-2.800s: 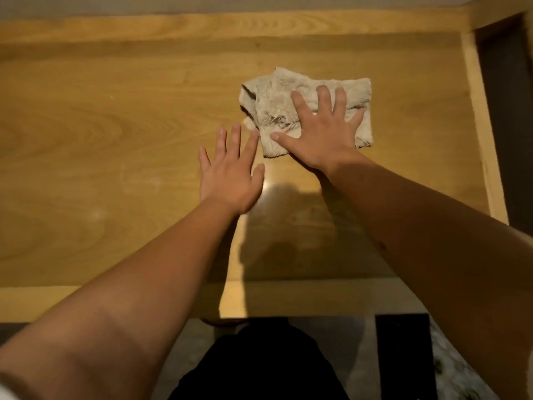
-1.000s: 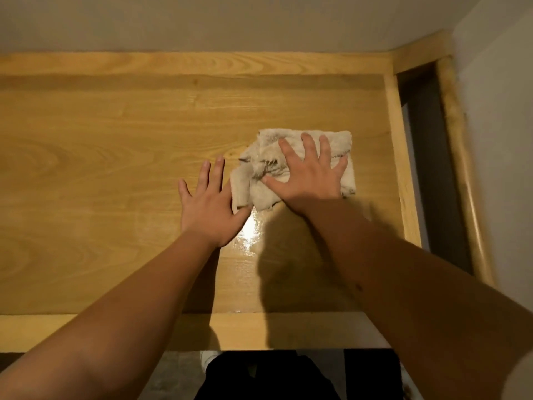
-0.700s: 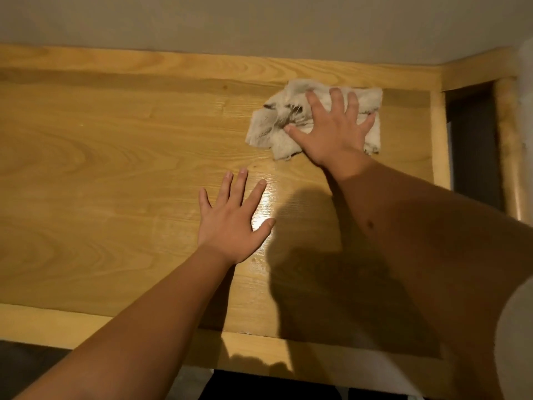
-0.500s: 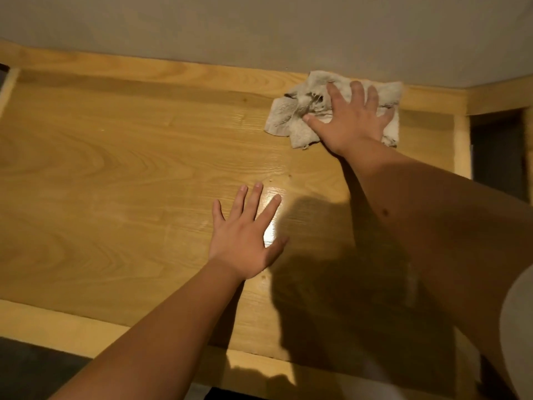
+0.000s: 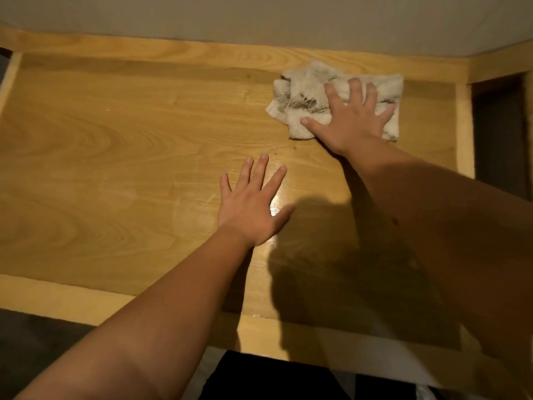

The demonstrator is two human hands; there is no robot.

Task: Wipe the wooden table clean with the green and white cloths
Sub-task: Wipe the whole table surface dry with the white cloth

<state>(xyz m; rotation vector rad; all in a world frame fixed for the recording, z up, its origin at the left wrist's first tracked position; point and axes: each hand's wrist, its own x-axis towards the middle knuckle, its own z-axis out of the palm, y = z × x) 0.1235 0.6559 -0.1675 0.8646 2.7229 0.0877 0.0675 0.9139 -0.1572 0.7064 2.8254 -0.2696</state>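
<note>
- Wooden table point(image 5: 121, 157): a light, grained top framed by a paler raised border on all visible sides; its far edge meets a plain grey wall point(image 5: 259, 15).
- White cloth point(image 5: 305, 96): a crumpled, worn rag with grey soiling and a frayed patch, lying on the far right part of the table top, close to the far border and short of the right border.
- Right hand point(image 5: 352, 122): laid palm-down on the cloth, fingers spread and extended; it presses the cloth flat against the wood rather than pinching or clutching it. The thumb tip rests on the cloth's near left part.
- Left hand point(image 5: 251, 209): flat on the bare wood near the middle of the table, fingers splayed, holding nothing; it lies well apart from the cloth, nearer the person.
- Wet sheen point(image 5: 278, 202): a bright glossy patch on the wood just beside the left thumb.
- Shadow point(image 5: 331, 255): a dark area cast across the near right part of the top, beneath the right forearm.
- Green cloth: none is visible in this view.
- Dark clothing point(image 5: 274, 376): seen below the near table edge.
</note>
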